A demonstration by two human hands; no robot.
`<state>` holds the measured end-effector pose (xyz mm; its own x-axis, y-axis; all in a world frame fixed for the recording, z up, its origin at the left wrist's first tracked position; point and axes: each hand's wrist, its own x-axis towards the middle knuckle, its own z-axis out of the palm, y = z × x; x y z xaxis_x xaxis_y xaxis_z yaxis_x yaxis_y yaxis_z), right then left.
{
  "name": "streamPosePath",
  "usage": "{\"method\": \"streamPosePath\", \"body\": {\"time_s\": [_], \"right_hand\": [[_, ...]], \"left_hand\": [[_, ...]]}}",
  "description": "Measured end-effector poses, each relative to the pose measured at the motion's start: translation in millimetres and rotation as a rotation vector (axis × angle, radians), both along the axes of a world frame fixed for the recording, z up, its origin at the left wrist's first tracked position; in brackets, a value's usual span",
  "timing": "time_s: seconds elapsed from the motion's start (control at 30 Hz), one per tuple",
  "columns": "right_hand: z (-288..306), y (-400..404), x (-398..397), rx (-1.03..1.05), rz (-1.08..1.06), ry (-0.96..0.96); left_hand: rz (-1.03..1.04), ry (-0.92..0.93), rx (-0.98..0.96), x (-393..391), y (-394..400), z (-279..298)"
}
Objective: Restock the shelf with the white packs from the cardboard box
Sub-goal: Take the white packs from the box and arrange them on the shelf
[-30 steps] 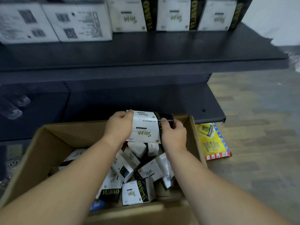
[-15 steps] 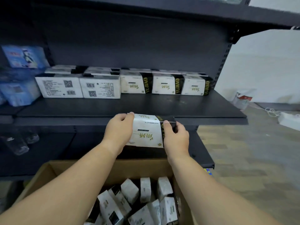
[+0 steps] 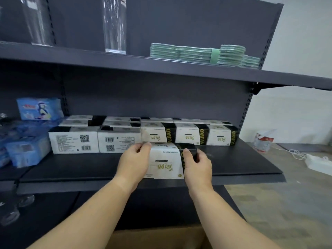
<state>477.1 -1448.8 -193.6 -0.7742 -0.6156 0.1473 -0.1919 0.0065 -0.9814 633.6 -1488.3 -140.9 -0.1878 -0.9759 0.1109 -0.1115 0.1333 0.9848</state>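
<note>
A white pack with a black band [image 3: 166,161] is held over the front part of the dark middle shelf [image 3: 242,164]. My left hand [image 3: 133,161] grips its left end and my right hand [image 3: 196,166] grips its black-banded right end. Behind it a row of the same white packs [image 3: 186,134] stands along the back of the shelf, stacked two high on the left. Only the top edge of the cardboard box [image 3: 158,238] shows at the bottom of the view, between my forearms.
Blue packets [image 3: 27,151] lie at the shelf's left end. The upper shelf carries tall clear glasses [image 3: 115,24] and a stack of green cloths [image 3: 204,54]. Glassware [image 3: 10,212] sits on the lower left shelf. A white power strip [image 3: 318,161] lies on the floor at right.
Both hands lifted the white pack out of the cardboard box and up to the middle shelf. My view rose from the box to the shelves.
</note>
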Motion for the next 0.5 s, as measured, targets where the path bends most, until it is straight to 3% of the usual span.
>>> {"method": "streamPosePath", "body": {"time_s": [0.5], "right_hand": [[-1, -60, -27, -0.037, 0.043, -0.038]], "left_hand": [[0.076, -0.013, 0.027, -29, -54, -4]]}}
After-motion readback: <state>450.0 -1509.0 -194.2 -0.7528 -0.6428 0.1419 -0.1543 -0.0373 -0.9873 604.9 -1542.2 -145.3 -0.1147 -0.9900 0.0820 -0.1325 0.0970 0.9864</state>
